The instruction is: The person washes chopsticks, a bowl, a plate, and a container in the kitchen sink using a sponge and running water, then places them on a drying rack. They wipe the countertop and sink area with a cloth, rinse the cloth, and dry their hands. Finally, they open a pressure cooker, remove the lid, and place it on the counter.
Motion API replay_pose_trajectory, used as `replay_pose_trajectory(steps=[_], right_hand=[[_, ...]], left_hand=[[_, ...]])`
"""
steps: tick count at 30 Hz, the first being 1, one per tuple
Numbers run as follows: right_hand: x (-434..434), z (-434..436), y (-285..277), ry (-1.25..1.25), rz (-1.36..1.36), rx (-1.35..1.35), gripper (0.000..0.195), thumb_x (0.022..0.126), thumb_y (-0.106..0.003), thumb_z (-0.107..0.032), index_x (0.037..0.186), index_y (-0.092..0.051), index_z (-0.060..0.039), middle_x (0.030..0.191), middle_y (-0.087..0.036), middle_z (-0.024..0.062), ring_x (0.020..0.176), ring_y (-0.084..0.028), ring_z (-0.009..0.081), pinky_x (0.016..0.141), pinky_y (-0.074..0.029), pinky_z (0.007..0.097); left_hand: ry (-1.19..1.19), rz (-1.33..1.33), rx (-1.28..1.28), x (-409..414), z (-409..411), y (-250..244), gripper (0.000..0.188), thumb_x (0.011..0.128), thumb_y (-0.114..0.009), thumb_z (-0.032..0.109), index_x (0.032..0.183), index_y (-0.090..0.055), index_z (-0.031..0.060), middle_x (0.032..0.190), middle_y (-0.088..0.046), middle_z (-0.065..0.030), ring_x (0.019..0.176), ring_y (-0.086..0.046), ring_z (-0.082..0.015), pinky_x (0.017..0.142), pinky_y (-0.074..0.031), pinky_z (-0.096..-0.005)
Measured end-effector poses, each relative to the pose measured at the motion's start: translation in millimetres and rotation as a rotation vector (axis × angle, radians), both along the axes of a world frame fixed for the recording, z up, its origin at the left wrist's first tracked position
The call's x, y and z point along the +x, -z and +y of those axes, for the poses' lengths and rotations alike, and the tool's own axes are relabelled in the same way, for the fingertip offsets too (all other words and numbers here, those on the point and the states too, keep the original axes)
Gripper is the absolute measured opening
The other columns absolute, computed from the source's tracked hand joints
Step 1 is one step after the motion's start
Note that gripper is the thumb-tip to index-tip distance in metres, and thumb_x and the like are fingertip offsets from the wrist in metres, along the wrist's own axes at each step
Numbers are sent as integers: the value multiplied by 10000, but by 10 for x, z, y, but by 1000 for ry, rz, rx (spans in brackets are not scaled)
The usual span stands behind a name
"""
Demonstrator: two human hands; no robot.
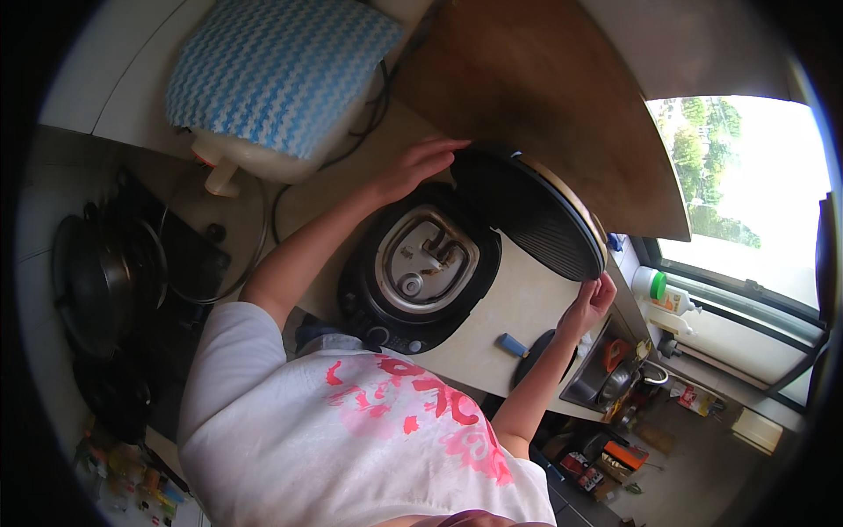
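Note:
A round black electric griddle [484,267] stands on the pale counter, its metal heating base [431,257] bare and marked with brown residue. Above its right side a large ribbed black plate or lid [543,221] with a gold-coloured rim is tilted up. My left hand [421,165] lies against the plate's upper left edge, fingers extended; whether it grips is not plain. At the lower right edge of the plate, my right hand [593,296] pinches the rim. Control knobs show on the appliance's front, close to my shirt.
A blue-and-white cloth [283,72] covers an appliance at upper left. A glass lid [214,234] and dark pans [99,283] are at left. A small blue object [512,345] lies on the counter, near the sink [579,385]. A brown board [527,79] rises behind.

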State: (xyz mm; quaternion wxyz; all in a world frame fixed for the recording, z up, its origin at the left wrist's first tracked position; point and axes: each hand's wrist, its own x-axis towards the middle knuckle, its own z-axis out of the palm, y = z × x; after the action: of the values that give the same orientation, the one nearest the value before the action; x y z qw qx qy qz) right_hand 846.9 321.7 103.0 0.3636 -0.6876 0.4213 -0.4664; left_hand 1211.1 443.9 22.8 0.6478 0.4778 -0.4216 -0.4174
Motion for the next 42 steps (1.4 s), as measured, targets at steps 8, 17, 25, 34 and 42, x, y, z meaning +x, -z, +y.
replay_pose_trajectory(steps=[8,17,25,34,42], right_hand=[[-72,710,-28,15,539,-613,332,882,-582,-281,1073,-614,-11,1003,-596,133,957,-566,292,962,-415,485],[-323,1113,364,-124,628,-837,331,921,-532,-359,1086,-577,-75,1020,-592,84,957,-587,256,971,-392,475],[-389,1293,704,-217,444,-821,345,830,-675,-317,1079,-527,-130,1037,-600,67,954,-607,249,970,-392,485],[-456,1392,867,-269,399,-785,407,765,-730,-293,1078,-515,-146,1034,-604,67,944,-609,252,965,-389,498],[-365,1362,773,-266,327,-776,379,731,-753,-240,1059,-580,-162,1040,-604,56,964,-591,239,972,-379,489]], left_hand=[[-78,-270,-40,-119,545,-252,417,878,-611,244,1242,-539,55,1253,-490,-121,1208,-455,-247,1016,-369,-349],[-105,-866,-207,-820,1245,-837,448,750,-729,370,1085,-631,89,1143,-558,-85,1072,-542,-259,947,-418,-417],[58,-1141,-226,-1268,1221,-953,231,726,-734,217,905,-667,87,917,-636,-39,895,-610,-195,932,-426,-422],[52,-1047,-63,-1328,937,-929,110,774,-689,139,850,-659,65,803,-631,-43,801,-600,-208,880,-442,-371],[-71,-1301,-105,-1287,790,-1043,147,734,-717,157,843,-646,89,804,-585,-33,801,-567,-214,743,-439,-341]])
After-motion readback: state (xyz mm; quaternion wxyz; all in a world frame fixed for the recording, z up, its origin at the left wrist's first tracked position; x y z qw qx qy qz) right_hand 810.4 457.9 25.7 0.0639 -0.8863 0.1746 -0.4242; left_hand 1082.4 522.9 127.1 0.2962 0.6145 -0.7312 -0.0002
